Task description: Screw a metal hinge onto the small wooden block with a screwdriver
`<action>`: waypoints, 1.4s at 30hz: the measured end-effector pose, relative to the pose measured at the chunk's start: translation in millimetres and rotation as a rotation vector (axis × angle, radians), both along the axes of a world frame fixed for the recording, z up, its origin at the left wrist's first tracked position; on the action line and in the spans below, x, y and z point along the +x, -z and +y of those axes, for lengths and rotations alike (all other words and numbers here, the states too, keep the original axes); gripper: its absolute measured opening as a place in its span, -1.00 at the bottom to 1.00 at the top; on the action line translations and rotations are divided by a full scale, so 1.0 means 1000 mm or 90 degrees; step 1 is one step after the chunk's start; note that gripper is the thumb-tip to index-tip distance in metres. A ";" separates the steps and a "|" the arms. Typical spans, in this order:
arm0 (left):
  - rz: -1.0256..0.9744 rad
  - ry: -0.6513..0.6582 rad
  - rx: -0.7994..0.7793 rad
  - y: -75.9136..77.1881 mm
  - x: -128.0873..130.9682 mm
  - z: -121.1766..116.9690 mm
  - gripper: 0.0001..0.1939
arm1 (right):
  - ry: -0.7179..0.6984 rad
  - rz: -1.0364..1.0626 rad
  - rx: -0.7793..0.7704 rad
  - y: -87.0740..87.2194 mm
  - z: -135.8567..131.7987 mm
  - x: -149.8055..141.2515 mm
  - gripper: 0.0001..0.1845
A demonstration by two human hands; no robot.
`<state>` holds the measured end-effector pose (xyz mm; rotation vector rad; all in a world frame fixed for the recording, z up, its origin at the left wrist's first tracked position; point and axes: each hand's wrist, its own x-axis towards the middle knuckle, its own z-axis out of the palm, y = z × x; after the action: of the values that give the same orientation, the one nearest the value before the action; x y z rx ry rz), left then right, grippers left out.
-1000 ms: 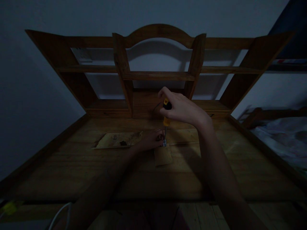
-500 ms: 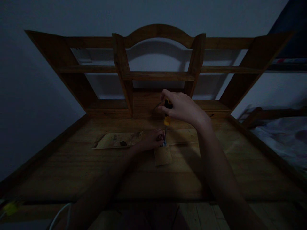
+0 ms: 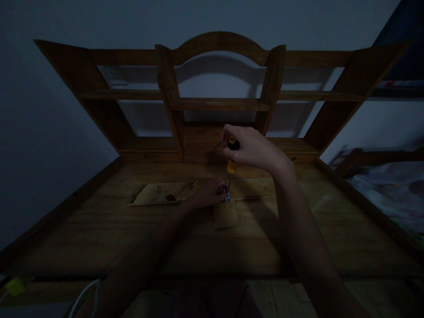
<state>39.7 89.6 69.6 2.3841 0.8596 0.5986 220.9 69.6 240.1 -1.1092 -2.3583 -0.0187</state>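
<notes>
On the counter (image 3: 115, 238), before my hands, lies a small wooden piece (image 3: 225, 215), with a metal part (image 3: 228, 198) at its far edge. My left hand (image 3: 209, 193) is curled beside this part; if it grips, I cannot tell. My right hand (image 3: 253, 148) clasps the screwdriver (image 3: 231, 167), point down at the metal. Behind stands a wooden shelf (image 3: 218, 104).

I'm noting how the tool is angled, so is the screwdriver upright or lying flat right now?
Upright, or nearly so: the right hand grips its handle above, and the shaft of the screwdriver points down to the small metal piece.
</notes>
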 end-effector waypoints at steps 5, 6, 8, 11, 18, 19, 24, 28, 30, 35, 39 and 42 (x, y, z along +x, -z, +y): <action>0.007 -0.014 -0.007 -0.001 0.000 -0.001 -0.95 | 0.010 0.004 -0.021 -0.001 -0.003 -0.001 -0.72; 0.004 -0.011 -0.007 -0.001 0.000 0.000 -0.95 | 0.015 -0.001 -0.017 -0.001 -0.002 -0.001 -0.72; -0.006 -0.004 -0.007 0.002 0.000 0.001 -0.96 | 0.020 -0.015 -0.002 0.000 -0.001 -0.001 -0.74; -0.013 0.001 -0.008 0.004 0.000 0.002 -0.95 | 0.021 -0.027 0.025 0.000 0.000 -0.001 -0.75; -0.006 -0.009 -0.006 0.003 0.000 0.001 -0.95 | 0.013 -0.012 0.016 0.001 -0.003 -0.001 -0.71; -0.006 -0.010 -0.006 0.003 0.000 0.001 -0.95 | 0.010 -0.013 0.017 0.001 -0.003 -0.001 -0.72; -0.018 0.003 -0.004 0.007 -0.001 0.003 -0.95 | 0.010 -0.022 0.018 -0.001 -0.004 0.000 -0.75; -0.021 0.006 -0.001 0.007 -0.001 0.003 -0.95 | 0.011 -0.022 -0.012 -0.001 -0.004 0.000 -0.70; -0.018 0.002 -0.004 0.005 -0.001 0.002 -0.95 | 0.012 -0.020 -0.011 0.000 -0.004 0.001 -0.67; 0.001 -0.005 -0.007 0.002 0.000 0.000 -0.96 | -0.003 -0.022 0.008 0.000 -0.003 0.003 -0.67; -0.003 -0.007 0.004 0.006 -0.001 0.002 -0.95 | 0.000 -0.016 -0.001 0.000 -0.003 0.002 -0.62; -0.008 0.000 0.008 0.009 -0.002 0.004 -0.95 | 0.019 -0.018 -0.002 0.002 -0.002 0.002 -0.67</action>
<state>37.9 93.4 60.3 2.3885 0.8539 0.6196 223.0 67.4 238.5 -1.1518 -2.3677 -0.0418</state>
